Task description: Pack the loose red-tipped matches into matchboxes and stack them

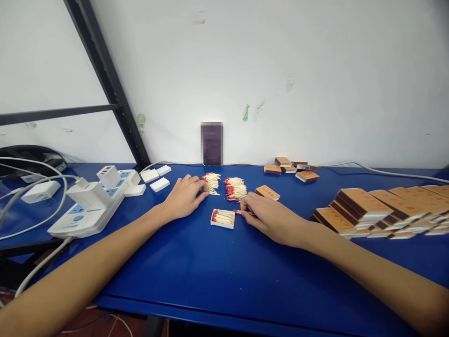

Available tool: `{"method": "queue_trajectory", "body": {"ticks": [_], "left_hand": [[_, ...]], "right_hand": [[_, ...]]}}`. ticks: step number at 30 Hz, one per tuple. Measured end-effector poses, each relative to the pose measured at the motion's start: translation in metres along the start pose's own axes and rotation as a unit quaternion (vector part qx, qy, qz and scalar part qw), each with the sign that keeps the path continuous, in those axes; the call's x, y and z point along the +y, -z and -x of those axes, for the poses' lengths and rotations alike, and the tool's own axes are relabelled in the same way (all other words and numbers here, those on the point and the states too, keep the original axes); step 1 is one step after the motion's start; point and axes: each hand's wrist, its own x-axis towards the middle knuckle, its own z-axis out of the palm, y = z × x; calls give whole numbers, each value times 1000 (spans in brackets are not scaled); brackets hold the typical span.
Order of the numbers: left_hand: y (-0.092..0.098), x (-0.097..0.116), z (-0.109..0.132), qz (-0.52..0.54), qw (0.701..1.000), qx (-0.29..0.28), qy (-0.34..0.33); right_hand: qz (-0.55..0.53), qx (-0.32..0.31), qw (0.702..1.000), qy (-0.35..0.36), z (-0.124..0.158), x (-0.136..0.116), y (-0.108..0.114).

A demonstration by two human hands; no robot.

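Note:
My left hand (184,195) rests on the blue table (210,267), fingers curled, its tips touching a loose pile of red-tipped matches (212,181). A second pile of matches (235,188) lies just to the right. My right hand (268,215) pinches a few matches (239,212) beside an open white matchbox tray (223,218) partly filled with matches. A brown matchbox sleeve (267,192) lies behind my right hand.
Rows of stacked brown matchboxes (382,208) fill the right side. A few loose matchboxes (291,168) sit by the wall. A white power strip (89,206) with chargers and cables occupies the left. A dark phone (212,143) leans on the wall.

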Motion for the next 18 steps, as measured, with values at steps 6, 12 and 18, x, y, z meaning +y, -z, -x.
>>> {"method": "queue_trajectory", "body": {"ticks": [6, 12, 18], "left_hand": [[-1, -3, 0, 1, 999, -23, -27], [-4, -3, 0, -6, 999, -21, -32], [-1, 2, 0, -2, 999, 11, -41]], "right_hand": [[-3, 30, 1000, 4, -3, 5, -4], [-69, 99, 992, 25, -4, -8, -5], [-120, 108, 986, 32, -4, -32, -14]]}}
